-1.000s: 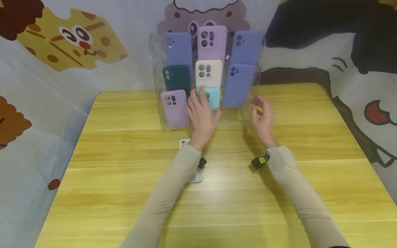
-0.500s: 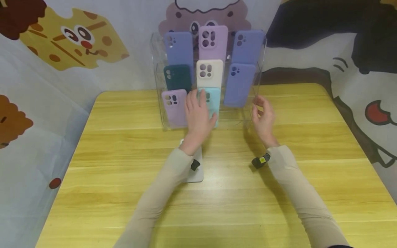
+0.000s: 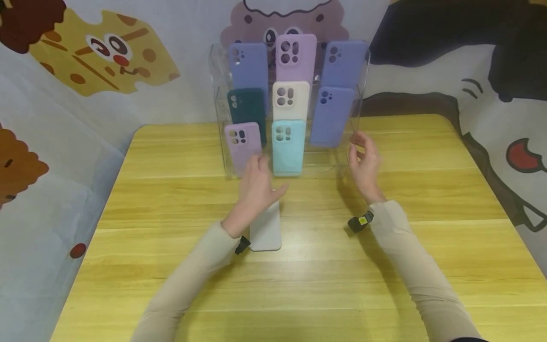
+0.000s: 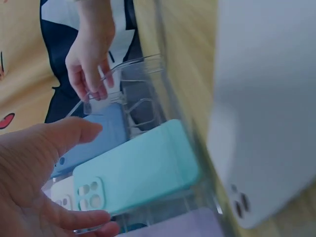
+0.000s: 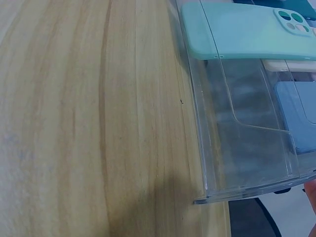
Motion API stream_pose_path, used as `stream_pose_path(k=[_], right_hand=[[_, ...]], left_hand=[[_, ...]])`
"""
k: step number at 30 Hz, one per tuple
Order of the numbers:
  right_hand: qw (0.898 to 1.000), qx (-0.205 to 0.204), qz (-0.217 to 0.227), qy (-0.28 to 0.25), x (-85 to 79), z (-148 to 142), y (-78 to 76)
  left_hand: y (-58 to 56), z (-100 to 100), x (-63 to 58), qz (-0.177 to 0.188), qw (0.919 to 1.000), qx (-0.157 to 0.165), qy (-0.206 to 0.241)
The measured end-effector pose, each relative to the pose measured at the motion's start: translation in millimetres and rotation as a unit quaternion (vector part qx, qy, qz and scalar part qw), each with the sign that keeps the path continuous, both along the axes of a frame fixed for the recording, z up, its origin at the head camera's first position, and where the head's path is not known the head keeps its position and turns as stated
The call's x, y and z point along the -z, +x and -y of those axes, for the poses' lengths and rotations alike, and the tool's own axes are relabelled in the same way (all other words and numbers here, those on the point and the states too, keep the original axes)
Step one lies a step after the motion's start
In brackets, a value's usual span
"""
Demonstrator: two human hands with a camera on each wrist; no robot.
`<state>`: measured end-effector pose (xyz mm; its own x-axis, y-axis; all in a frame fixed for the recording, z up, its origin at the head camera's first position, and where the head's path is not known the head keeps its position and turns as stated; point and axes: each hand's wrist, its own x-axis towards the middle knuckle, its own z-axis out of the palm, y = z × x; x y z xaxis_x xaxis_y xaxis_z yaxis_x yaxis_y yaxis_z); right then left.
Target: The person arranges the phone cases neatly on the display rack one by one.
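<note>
My left hand [image 3: 255, 187] is over the upper part of a white phone case [image 3: 266, 232] that lies flat on the table. Its thumb is spread away from the fingers, and nothing is between them in the left wrist view. A mint phone case [image 3: 288, 154] leans in the middle of the front tier of a clear display rack [image 3: 320, 164]; a lilac phone case [image 3: 242, 137] stands left of it, just behind my left fingertips. At the rack's right side, my right hand [image 3: 365, 164] pinches the clear side edge, as the left wrist view also shows.
Higher tiers hold a dark green case [image 3: 248, 107], a cream case [image 3: 290, 102], a second lilac case [image 3: 296, 61] and several blue-violet cases [image 3: 331, 116]. The wooden table [image 3: 325, 275] runs back to a cartoon-print cloth [image 3: 188, 95] behind the rack.
My left hand has come off the mint case and drawn back down and left over the white case. The mint case sits slightly lower, fully uncovered. My right hand stays at the rack's side.
</note>
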<state>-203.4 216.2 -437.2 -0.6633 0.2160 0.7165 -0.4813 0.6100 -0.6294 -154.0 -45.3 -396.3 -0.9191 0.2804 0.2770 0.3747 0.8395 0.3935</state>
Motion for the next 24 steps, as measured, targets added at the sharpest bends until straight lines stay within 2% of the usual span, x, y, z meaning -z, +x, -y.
stream_pose_path(k=[8,14,18,24], right_hand=[[1.000,0.009,0.004,0.003,0.3,0,-1.2],[1.000,0.006,0.000,0.005,-0.3,0,-1.1],[1.000,-0.002,0.002,0.004,-0.9,-1,0.0],[1.000,0.000,0.004,0.005,-3.6,2,2.3]], left_hand=[[7.8,11,11.9,0.092,0.9937,-0.015,-0.062],[7.9,13,19.5,0.170,0.9828,-0.020,-0.070],[8.9,14,24.4,0.207,0.9746,-0.021,-0.082],[10.9,15,30.7,0.244,0.9632,-0.031,-0.108]])
